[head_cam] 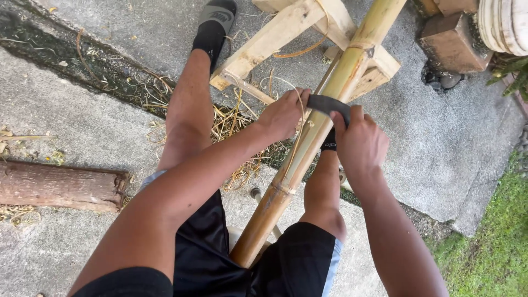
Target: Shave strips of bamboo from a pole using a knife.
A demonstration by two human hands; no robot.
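One bamboo pole [313,137] is lying slanted across one wooden sawhorse [297,25], its lower end between the person's knees. Both hands are gripping a dark blade [325,103] laid across the pole, the left hand [283,115] and right hand [360,143] with fingers curled tight around its ends. Thin shavings [236,124] are piling beside the pole, though most of its skin looks unscraped; one log [60,186] is lying well apart.

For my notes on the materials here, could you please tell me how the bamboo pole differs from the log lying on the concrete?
The bamboo pole is smooth, yellow-green and jointed; the log is rough, reddish-brown and barked. The pole slants up from between the person's knees onto a wooden stand, while the log lies flat on the concrete. The left hand and right hand work at the pole with a dark blade; the log lies untouched. Both are round and long.
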